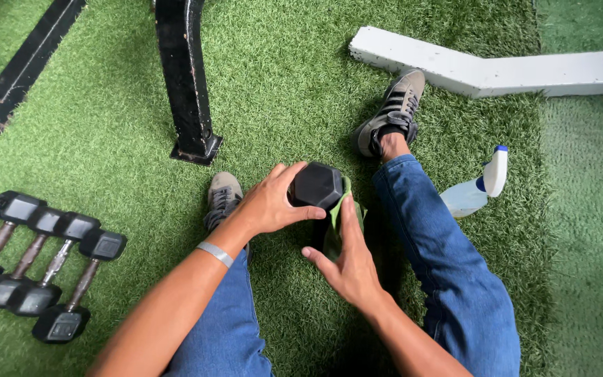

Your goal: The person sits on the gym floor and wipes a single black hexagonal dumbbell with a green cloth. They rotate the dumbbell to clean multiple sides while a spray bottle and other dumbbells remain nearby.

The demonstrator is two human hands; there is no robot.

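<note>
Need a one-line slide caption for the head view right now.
Seated on green turf, left hand steadies an upright black dumbbell while right hand presses a green cloth against it.

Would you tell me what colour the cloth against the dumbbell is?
Green; the cloth shows best in the head view.

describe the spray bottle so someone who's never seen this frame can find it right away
Start at the white beam lying across the green turf at upper right. Just below it, right of the person's outstretched jeans leg, the spray bottle lies on its side. It is the only translucent thing here, with a white trigger head and blue collar, unlike the black dumbbells at far left.
</note>
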